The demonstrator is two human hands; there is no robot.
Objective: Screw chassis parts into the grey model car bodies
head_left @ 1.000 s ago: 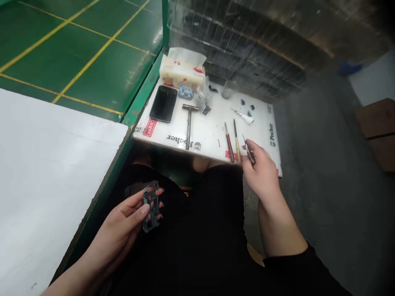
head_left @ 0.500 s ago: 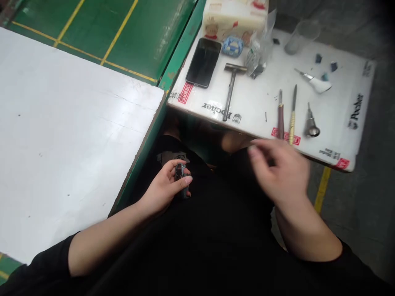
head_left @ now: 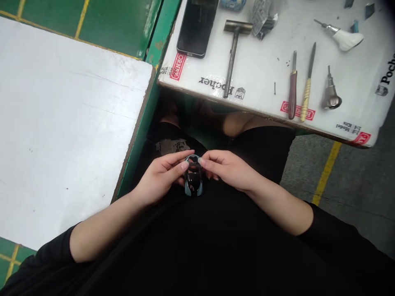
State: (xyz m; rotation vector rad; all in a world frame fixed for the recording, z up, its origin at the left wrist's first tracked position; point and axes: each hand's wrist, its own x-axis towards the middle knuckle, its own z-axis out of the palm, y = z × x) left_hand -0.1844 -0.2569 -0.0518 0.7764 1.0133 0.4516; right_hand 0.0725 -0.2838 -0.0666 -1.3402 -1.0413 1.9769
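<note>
Above my lap I hold a small model car (head_left: 194,181), glossy black with blue-grey sides. My left hand (head_left: 165,172) grips its left edge near the upper end, thumb on top and fingers curled around. From the other side my right hand (head_left: 226,167) pinches the same upper end between thumb and fingers. My fingertips cover part of that end, and the underside is hidden.
Ahead, a white printed board (head_left: 259,78) bears a phone (head_left: 197,28), a T-shaped metal tool (head_left: 233,53), a brown-handled tool (head_left: 293,88), a yellow-handled file (head_left: 306,96), a metal-knobbed tool (head_left: 331,94) and a white-handled tool (head_left: 344,38). Left lies a white sheet (head_left: 70,123).
My right hand has come left and down from near the board's front edge and now grips the model car. The car has turned to show its black top. The view has shifted.
</note>
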